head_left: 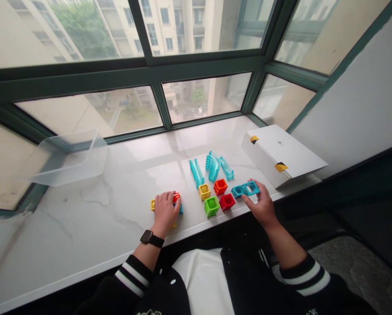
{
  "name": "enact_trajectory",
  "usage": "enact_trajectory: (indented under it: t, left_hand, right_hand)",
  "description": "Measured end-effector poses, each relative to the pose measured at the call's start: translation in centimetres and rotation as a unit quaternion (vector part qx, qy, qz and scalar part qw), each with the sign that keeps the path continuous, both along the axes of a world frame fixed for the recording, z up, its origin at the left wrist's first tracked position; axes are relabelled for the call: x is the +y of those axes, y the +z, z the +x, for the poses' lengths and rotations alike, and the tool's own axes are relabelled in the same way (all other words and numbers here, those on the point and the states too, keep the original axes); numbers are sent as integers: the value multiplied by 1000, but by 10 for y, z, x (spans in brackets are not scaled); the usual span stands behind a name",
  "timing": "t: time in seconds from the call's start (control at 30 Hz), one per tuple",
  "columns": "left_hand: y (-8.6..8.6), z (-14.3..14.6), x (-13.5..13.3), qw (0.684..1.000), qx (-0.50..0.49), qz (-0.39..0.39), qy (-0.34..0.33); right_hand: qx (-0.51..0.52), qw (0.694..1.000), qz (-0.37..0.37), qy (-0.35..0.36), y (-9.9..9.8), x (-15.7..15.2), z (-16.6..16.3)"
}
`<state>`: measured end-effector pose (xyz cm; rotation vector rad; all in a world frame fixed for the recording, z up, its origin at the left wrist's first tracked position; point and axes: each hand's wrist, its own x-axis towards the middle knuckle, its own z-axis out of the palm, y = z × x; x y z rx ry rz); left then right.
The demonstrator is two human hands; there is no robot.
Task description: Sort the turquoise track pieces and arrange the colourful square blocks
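My left hand (165,211), with a black watch on the wrist, is closed over a cluster of toy building blocks. Around its fingers show a red block (176,197), a bit of a blue block (182,209) and a yellow block (153,204); the palm hides the rest. At the counter's front edge, my right hand (264,205) grips a blue toy block piece (251,188) with a round hole, between thumb and fingers. Between my hands stand a green block (211,206), a yellow block (204,192), an orange-red block (220,187) and a dark red block (227,201).
Behind the blocks lie a straight teal track (196,173), a curved teal track (213,166) and a shorter teal piece (227,168). A clear plastic bin (84,162) stands at left on the white counter (117,210). A white box (284,151) sits at right, below the windows.
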<state>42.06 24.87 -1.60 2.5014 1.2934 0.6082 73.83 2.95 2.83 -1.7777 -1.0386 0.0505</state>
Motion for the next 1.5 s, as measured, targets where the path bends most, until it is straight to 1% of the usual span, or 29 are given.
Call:
enact_trajectory:
  t: [0.1,0.33,0.47,0.77,1.03,1.27,1.5]
  left_hand:
    - [1,0,0,1000,6,-2,1]
    - [-1,-1,0,1000,16,10,1]
    - [0,-1,0,1000,19,18,0]
    - [-1,-1,-1,998,55,30,5]
    - [-1,0,-1,998,50,34,7]
    - [-3,-1,0,998,51,36,5]
    - [-4,-1,0,998,53,41,6]
  right_hand:
    - [3,1000,-15,10,-11,3,7]
    - [10,998,-55,4,-43,13,21]
    - [10,998,-66,8,-55,19,27]
    - [33,996,-77,0,-74,21,31]
    - [83,994,-75,0,-92,19,36]
    - [90,994,-67,8,-96,19,35]
    - [67,995,-71,-17,-100,18,32]
